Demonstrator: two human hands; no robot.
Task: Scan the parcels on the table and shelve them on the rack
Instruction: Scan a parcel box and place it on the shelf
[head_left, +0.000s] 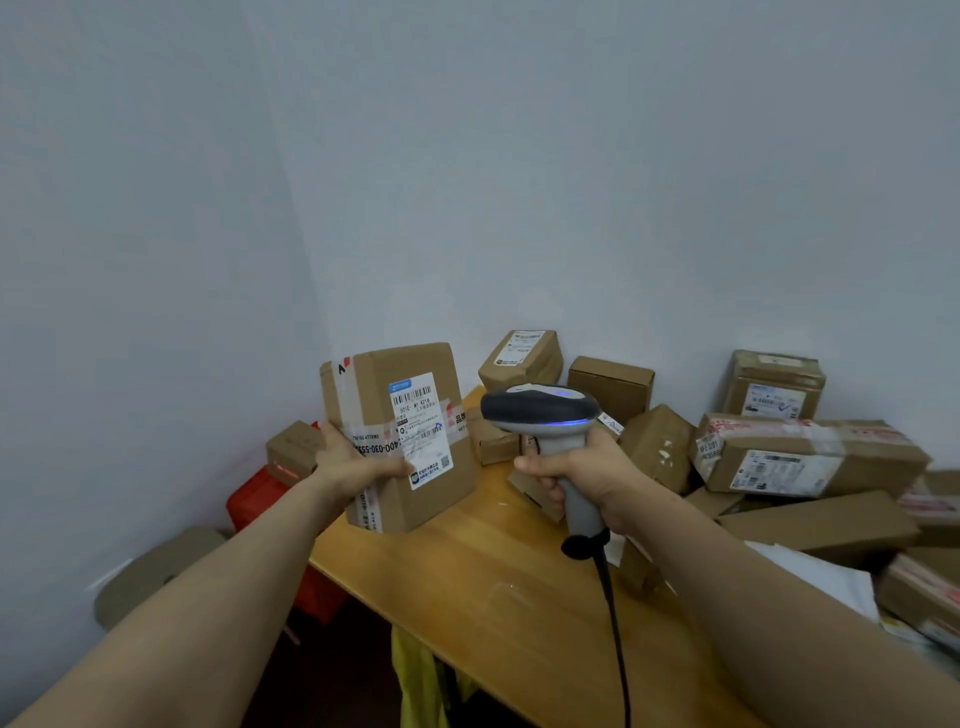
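Note:
My left hand (349, 462) grips a brown cardboard parcel (415, 499) by its left edge and holds it upright above the table's left end, its white shipping label (421, 426) facing me. My right hand (582, 475) is wrapped around the handle of a grey barcode scanner (540, 410). The scanner's head glows blue and points left toward the parcel. Its black cable (613, 623) hangs down over the table.
A wooden table (498, 587) carries several more cardboard parcels (800, 457) heaped along the back and right. A red crate (260, 499) and a small box (293, 447) stand left of the table by the wall. Yellow material (415, 680) hangs under the table's edge.

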